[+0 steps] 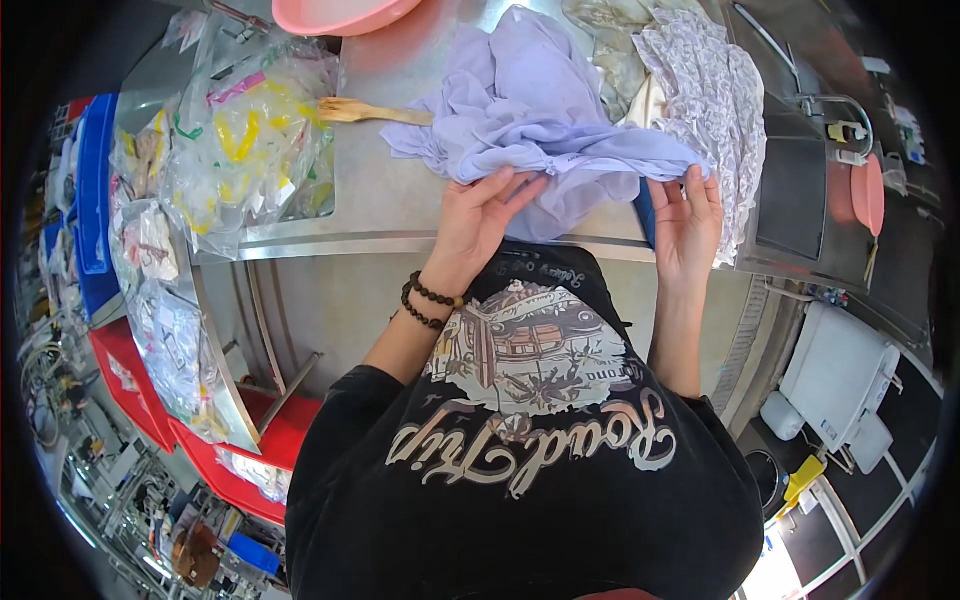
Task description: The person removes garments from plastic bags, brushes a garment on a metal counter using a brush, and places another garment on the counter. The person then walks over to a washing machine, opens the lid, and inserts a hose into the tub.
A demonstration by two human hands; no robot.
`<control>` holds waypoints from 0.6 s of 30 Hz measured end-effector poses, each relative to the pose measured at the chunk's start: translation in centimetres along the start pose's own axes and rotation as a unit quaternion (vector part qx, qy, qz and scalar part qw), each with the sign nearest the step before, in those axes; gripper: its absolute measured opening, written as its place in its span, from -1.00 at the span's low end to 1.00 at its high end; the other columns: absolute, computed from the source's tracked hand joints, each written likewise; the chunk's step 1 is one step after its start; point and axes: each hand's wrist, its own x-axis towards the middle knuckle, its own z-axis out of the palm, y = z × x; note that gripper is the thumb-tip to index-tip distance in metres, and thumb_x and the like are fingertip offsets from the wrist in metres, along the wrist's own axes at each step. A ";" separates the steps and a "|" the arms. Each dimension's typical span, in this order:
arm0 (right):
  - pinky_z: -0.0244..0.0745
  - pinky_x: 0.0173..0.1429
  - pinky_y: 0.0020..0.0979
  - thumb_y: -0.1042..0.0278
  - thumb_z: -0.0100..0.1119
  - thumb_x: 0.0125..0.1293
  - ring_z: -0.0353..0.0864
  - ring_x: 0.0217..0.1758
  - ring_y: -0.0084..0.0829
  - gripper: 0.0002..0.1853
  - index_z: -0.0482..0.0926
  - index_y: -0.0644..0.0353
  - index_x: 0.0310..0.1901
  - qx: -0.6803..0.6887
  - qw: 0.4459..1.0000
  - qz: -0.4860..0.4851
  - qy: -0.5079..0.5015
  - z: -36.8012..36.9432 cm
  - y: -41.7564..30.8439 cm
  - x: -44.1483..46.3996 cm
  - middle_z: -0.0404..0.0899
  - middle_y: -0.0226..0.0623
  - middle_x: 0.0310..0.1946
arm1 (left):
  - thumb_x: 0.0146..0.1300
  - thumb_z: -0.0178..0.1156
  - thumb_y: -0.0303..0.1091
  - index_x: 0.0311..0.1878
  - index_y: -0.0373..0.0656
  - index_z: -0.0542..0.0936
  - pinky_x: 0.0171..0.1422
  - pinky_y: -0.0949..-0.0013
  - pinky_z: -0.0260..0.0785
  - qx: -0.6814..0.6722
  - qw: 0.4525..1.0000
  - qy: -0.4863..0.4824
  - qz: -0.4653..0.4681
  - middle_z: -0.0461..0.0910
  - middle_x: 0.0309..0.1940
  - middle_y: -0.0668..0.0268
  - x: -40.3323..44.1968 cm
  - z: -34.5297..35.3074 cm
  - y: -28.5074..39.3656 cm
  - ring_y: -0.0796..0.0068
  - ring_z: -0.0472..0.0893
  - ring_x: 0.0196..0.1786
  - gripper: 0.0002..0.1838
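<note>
A thin lavender garment [530, 85] lies bunched on the steel counter, its near edge drawn out sideways between my hands. My left hand [482, 222], with dark beads at the wrist, pinches this edge near the middle, where a small label-like strip shows. At the right end of the stretched cloth, my right hand [688, 225] holds the fabric between thumb and fingers. Part of the garment hangs over the counter's front edge. Left of it, a wooden handle [375, 111] pokes out from under the cloth; its other end is hidden.
Clear plastic bags [245, 150] fill the left side. A pink basin [345, 14] stands at the back. Patterned cloth [705, 95] lies to the right, beside a sink [795, 200] with a tap. Red bins [235, 475] sit low on the left.
</note>
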 end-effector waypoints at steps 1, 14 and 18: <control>0.64 0.12 -0.26 0.52 0.14 0.43 0.62 -0.13 -0.41 -0.87 0.45 0.25 -0.05 -0.001 1.000 0.002 0.001 -0.2 0.1 -0.1 0.59 -0.19 -0.14 | 0.31 0.16 -0.63 0.04 -0.28 0.59 0.22 0.18 0.56 0.000 1.000 0.002 -0.001 0.70 -0.09 0.14 -0.4 0.2 0.1 0.21 0.70 0.02 -0.76; 0.66 0.14 -0.27 0.51 0.14 0.42 0.63 -0.04 -0.36 -0.76 0.43 0.23 0.07 0.047 0.998 0.039 -0.035 -1.5 0.5 -0.6 0.57 -0.18 -0.07 | 0.44 0.04 -0.54 0.16 -0.21 0.44 0.39 -0.08 0.42 -0.018 0.999 -0.009 0.034 0.62 0.07 0.20 -2.6 2.7 1.6 0.12 0.64 0.13 -0.74; 0.67 0.11 -0.28 0.52 0.14 0.41 0.63 -0.06 -0.37 -0.74 0.43 0.20 0.10 0.004 0.999 0.035 -0.013 -1.4 0.3 -0.8 0.56 -0.19 -0.09 | 0.45 0.03 -0.52 0.14 -0.19 0.41 0.40 -0.10 0.41 -0.001 0.997 0.009 0.075 0.61 0.06 0.19 -2.5 3.2 1.7 0.10 0.64 0.13 -0.76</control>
